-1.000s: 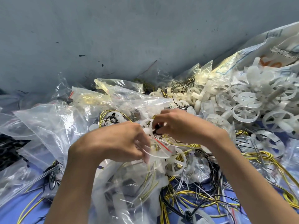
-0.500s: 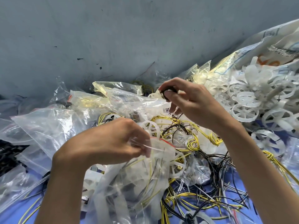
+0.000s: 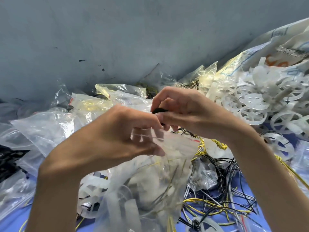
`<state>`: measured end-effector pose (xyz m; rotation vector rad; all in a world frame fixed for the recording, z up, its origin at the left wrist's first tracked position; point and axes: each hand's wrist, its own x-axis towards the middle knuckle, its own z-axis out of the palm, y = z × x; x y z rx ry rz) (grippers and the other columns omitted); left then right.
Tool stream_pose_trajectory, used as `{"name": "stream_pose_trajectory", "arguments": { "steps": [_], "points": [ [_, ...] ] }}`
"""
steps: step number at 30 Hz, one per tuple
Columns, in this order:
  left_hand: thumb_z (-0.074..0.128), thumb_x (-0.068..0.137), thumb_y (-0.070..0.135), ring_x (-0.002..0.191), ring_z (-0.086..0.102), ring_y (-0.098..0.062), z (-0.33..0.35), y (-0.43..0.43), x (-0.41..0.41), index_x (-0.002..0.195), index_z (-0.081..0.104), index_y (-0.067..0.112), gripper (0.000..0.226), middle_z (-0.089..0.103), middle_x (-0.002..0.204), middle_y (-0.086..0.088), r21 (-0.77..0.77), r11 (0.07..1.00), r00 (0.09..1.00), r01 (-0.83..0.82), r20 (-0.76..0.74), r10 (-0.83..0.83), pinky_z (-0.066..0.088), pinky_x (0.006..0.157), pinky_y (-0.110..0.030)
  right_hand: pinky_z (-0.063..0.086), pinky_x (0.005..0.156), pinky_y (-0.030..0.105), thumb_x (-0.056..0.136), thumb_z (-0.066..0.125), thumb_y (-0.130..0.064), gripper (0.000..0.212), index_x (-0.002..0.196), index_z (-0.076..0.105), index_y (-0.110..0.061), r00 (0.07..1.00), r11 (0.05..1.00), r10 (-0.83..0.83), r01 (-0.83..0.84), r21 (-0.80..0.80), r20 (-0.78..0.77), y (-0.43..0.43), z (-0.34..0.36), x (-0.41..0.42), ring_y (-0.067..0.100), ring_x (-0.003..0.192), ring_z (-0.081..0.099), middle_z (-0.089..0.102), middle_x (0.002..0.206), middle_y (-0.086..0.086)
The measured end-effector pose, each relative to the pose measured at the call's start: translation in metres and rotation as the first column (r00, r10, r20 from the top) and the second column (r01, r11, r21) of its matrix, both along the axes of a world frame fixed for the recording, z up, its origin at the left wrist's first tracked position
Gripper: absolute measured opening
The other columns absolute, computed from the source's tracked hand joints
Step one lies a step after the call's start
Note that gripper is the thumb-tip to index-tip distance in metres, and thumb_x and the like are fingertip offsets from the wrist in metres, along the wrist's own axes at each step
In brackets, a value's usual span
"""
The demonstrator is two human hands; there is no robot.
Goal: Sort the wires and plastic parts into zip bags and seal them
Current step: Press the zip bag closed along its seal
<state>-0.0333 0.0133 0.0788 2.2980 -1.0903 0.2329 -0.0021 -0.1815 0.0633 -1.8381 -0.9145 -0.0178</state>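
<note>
Obs., reading 9 o'clock to 3 o'clock.

9 o'clock: heap of filled bags [image 3: 46, 129], untouched.

Centre-left: my left hand [image 3: 113, 141] has fingers curled, pinching the top lip of the zip bag [image 3: 158, 178]. The bag hangs toward 6 o'clock, with white pieces and yellow strands showing through it. Since half a second ago this hand has risen, bringing the mouth up with it.

Centre: my right hand [image 3: 197, 114] has thumb and forefinger clamped on a small black part [image 3: 159, 110]. Half a second ago it was out at 1 o'clock, well apart from the bag. Now it has come back in, and the part sits just above the bag mouth, touching or nearly touching my left knuckles. The frame is blurred, so I cannot tell whether the part has crossed the lip.

5 o'clock: loose wires [image 3: 215, 208], yellow and black, on the blue surface.

2 o'clock: pile of white wheels [image 3: 260, 106], unsorted.

Judgement: the pick is done and the drop into the bag is pending. The mouth looks open and the seal not yet pressed. Much remains unsorted, so the task is far from finished.
</note>
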Motion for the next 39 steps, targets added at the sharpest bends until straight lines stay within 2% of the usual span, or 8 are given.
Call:
{"name": "stream_pose_trajectory", "arguments": {
  "steps": [6, 11, 17, 19, 21, 25, 34, 39],
  "points": [
    [0.075, 0.071, 0.047, 0.053, 0.048, 0.001, 0.005, -0.002, -0.002, 0.067, 0.061, 0.033, 0.021, 0.061, 0.061, 0.018, -0.171, 0.985, 0.993, 0.027, 0.121, -0.007, 0.039, 0.055, -0.01, 0.04, 0.057, 0.005, 0.094, 0.049, -0.011, 0.015, 0.092, 0.064, -0.014, 0.993, 0.986, 0.114, -0.114, -0.122, -0.005, 0.0, 0.004, -0.008, -0.008, 0.06, 0.057, 0.062, 0.065, -0.018],
    [0.061, 0.08, 0.05, 0.053, 0.034, -0.005, 0.003, -0.003, 0.001, 0.064, 0.055, 0.018, 0.036, 0.047, 0.062, -0.002, -0.284, 0.954, 0.964, -0.1, 0.209, 0.163, 0.03, 0.051, -0.013, 0.05, 0.082, 0.025, 0.097, 0.026, -0.032, 0.046, 0.099, 0.069, -0.017, 0.965, 0.965, 0.192, -0.219, -0.145, -0.179, -0.007, 0.013, -0.012, 0.015, 0.091, 0.069, 0.074, 0.094, 0.006],
    [0.053, 0.082, 0.057, 0.06, 0.047, 0.001, 0.0, 0.007, 0.01, 0.073, 0.058, 0.022, 0.036, 0.059, 0.07, 0.004, -0.431, 0.871, 0.94, -0.238, 0.124, 0.318, 0.035, 0.06, -0.008, 0.049, 0.07, 0.036, 0.086, 0.059, -0.027, 0.025, 0.094, 0.071, -0.007, 0.995, 0.961, 0.078, -0.059, -0.272, 0.062, -0.012, 0.018, -0.019, 0.017, 0.08, 0.065, 0.072, 0.086, 0.0],
    [0.041, 0.083, 0.069, 0.07, 0.054, 0.01, -0.005, 0.013, 0.017, 0.073, 0.059, 0.024, 0.049, 0.062, 0.073, 0.015, -0.361, 0.896, 0.952, -0.257, 0.065, 0.3, 0.036, 0.065, -0.003, 0.049, 0.071, 0.043, 0.086, 0.061, -0.028, 0.023, 0.091, 0.072, -0.009, 0.993, 0.963, 0.07, -0.043, -0.265, 0.094, -0.012, 0.02, -0.02, 0.026, 0.08, 0.063, 0.072, 0.086, 0.004],
    [0.018, 0.071, 0.089, 0.074, 0.053, 0.013, -0.012, 0.018, 0.024, 0.083, 0.062, 0.019, 0.083, 0.061, 0.08, 0.01, -0.221, 0.924, 0.947, -0.313, -0.001, 0.321, 0.036, 0.065, -0.002, 0.049, 0.07, 0.03, 0.087, 0.06, -0.022, 0.02, 0.09, 0.07, -0.006, 0.992, 0.975, 0.109, -0.094, -0.203, 0.063, -0.013, 0.022, -0.023, 0.016, 0.079, 0.065, 0.072, 0.087, 0.003],
    [0.0, 0.048, 0.1, 0.09, 0.054, -0.027, -0.024, 0.033, 0.038, 0.1, 0.058, -0.005, 0.13, 0.058, 0.099, -0.021, 0.041, 0.925, 0.91, -0.378, -0.166, 0.379, 0.041, 0.08, -0.029, 0.043, 0.071, 0.013, 0.089, 0.056, -0.016, 0.021, 0.092, 0.069, -0.001, 0.987, 0.977, 0.16, -0.154, -0.15, 0.026, -0.015, 0.024, -0.028, 0.0, 0.079, 0.063, 0.069, 0.082, -0.009],
    [0.018, 0.05, 0.102, 0.088, 0.06, -0.041, -0.031, 0.057, 0.045, 0.089, 0.059, -0.012, 0.127, 0.064, 0.092, -0.027, 0.121, 0.918, 0.866, -0.377, -0.306, 0.396, 0.045, 0.091, -0.057, 0.044, 0.078, 0.017, 0.089, 0.053, -0.016, 0.018, 0.076, 0.066, -0.018, 0.992, 0.982, 0.119, -0.111, -0.153, 0.047, -0.022, 0.03, -0.029, 0.011, 0.095, 0.064, 0.067, 0.095, 0.006],
    [0.026, 0.064, 0.095, 0.051, 0.043, -0.014, -0.023, 0.054, 0.039, 0.058, 0.046, 0.007, 0.09, 0.047, 0.052, -0.006, -0.119, 0.909, 0.916, -0.4, -0.011, 0.402, 0.039, 0.059, -0.024, 0.041, 0.075, 0.015, 0.086, 0.057, -0.022, 0.022, 0.067, 0.066, -0.014, 0.996, 0.989, 0.044, -0.033, -0.142, 0.078, -0.027, 0.03, -0.028, 0.008, 0.093, 0.062, 0.064, 0.104, 0.004]
  ]
}}
